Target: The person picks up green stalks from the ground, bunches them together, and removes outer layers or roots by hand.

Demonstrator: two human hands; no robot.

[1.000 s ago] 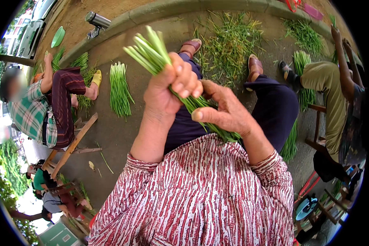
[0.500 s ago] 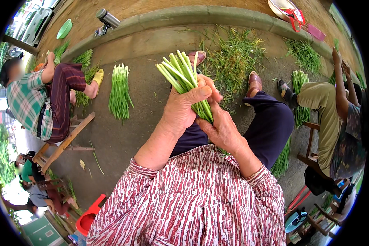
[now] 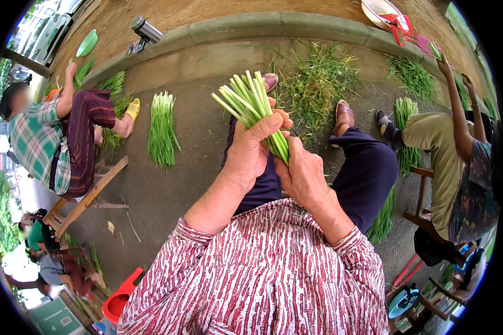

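A bunch of garlic chives [image 3: 246, 100] is held up in front of my chest, its pale cut ends fanned toward the upper left. My left hand [image 3: 250, 146] wraps round the stalks below those ends, thumb across the front. Lower down, my right hand [image 3: 306, 174] is closed on the green part of the same bunch. The leaf tips are mostly hidden behind my right hand and wrist. On the ground to the left lies a larger neat bundle of chives [image 3: 162, 131], pale ends pointing away from me.
Loose chives and trimmings [image 3: 318, 84] are heaped beyond my feet, before a concrete curb [image 3: 235, 29]. Co-workers sit at left and right, the left one on a wooden stool [image 3: 92, 192]. A steel flask [image 3: 146, 29] and green basin [image 3: 87, 43] stand beyond the curb. A red plastic stool [image 3: 117, 301] is at lower left.
My hands and the bunch have shifted only slightly, and the pale ends look a little more spread. The co-worker at right has raised their hands, now with some green stalks.
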